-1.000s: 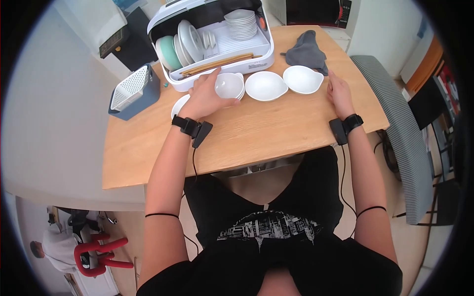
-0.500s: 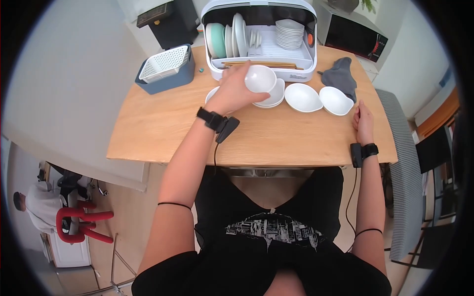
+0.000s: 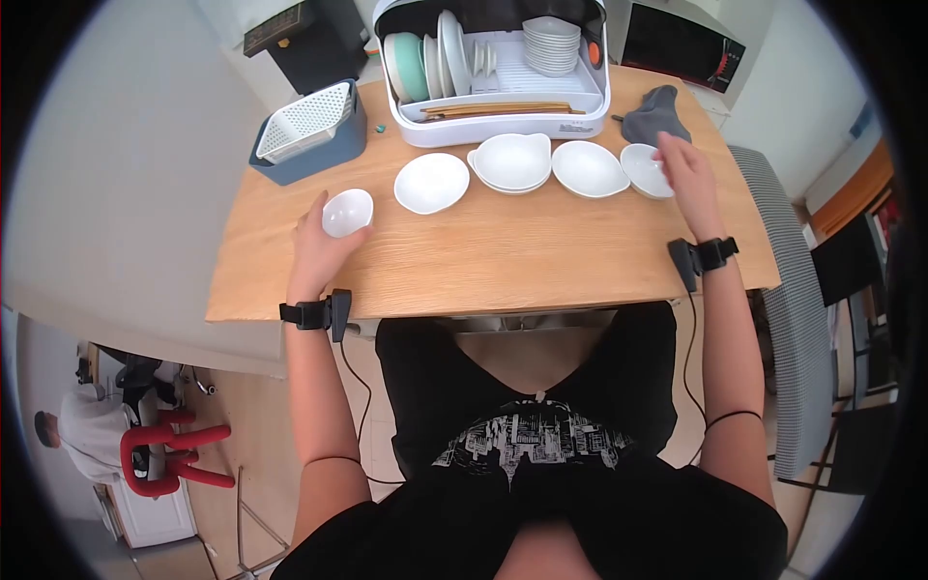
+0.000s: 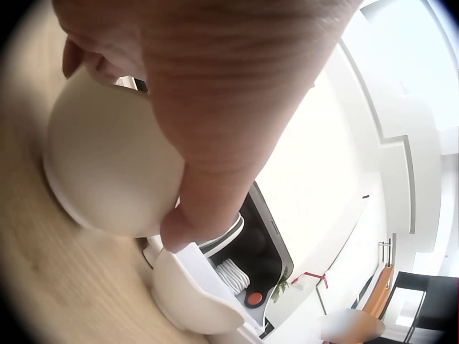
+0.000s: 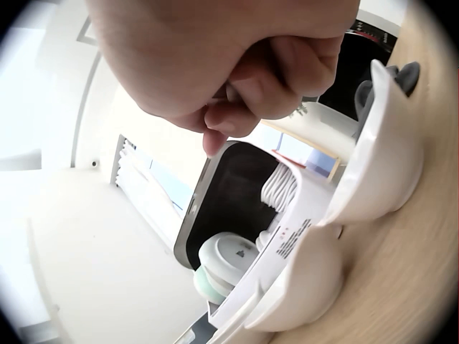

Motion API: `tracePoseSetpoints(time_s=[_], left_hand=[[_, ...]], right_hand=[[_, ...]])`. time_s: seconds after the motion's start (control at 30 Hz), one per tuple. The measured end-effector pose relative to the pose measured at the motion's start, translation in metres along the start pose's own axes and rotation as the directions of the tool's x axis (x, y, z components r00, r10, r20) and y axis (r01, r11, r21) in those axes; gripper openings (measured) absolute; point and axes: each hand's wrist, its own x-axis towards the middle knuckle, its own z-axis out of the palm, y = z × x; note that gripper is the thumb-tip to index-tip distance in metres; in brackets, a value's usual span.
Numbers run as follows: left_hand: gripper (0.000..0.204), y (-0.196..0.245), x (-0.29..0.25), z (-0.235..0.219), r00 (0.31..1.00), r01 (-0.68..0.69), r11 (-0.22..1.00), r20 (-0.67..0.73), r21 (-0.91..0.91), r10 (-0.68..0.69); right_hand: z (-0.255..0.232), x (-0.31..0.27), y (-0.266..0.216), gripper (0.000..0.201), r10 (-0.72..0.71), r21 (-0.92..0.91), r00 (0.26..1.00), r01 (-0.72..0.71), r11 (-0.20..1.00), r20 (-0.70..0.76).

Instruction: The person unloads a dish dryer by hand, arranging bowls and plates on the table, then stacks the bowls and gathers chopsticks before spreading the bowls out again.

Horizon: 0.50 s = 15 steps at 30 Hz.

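Note:
My left hand [image 3: 321, 253] grips a small round white bowl [image 3: 348, 215] between thumb and fingers at the left part of the table. In the left wrist view this bowl [image 4: 115, 158] is upright, its base close to the wood. To its right, a row of white bowls runs along the table: a wide one [image 3: 431, 184], a stack with small lips [image 3: 512, 162], another lipped bowl [image 3: 588, 170] and the rightmost bowl [image 3: 642, 170]. My right hand [image 3: 690, 179] overlaps that last bowl in the head view; its fingers [image 5: 265, 82] are loosely curled and hold nothing.
A white dish cabinet [image 3: 503, 126] with plates, stacked dishes and chopsticks stands open behind the bowls. Left of it sits a blue bin [image 3: 309, 159] with a white basket. A grey cloth [image 3: 657, 116] lies at the back right, near a microwave [image 3: 681, 48].
My left hand has carried the small bowl off the stack and leftward, down to the table's left part. My right hand has moved forward from the table's right side to the rightmost bowl.

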Motion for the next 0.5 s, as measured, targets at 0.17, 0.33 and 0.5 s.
tracePoseSetpoints(time_s=[0.17, 0.33, 0.5], left_hand=[[0.106, 0.001, 0.006, 0.009, 1.0, -0.003, 0.993, -0.005, 0.119, 0.003], [0.077, 0.022, 0.007, -0.004, 0.991, -0.086, 0.996, -0.102, 0.005, 0.086], [0.037, 0.132, -0.034, -0.101, 0.886, -0.456, 0.755, -0.319, -0.472, 0.336]], right_hand=[[0.06, -0.004, -0.054, 0.03, -0.146, -0.186, 0.935, 0.214, 0.959, 0.322], [0.099, -0.004, -0.065, 0.021, -0.23, -0.345, 0.836, 0.435, 0.832, 0.499], [0.12, 0.017, -0.038, 0.023, -0.285, -0.467, 0.893, 0.43, 0.773, 0.349]])
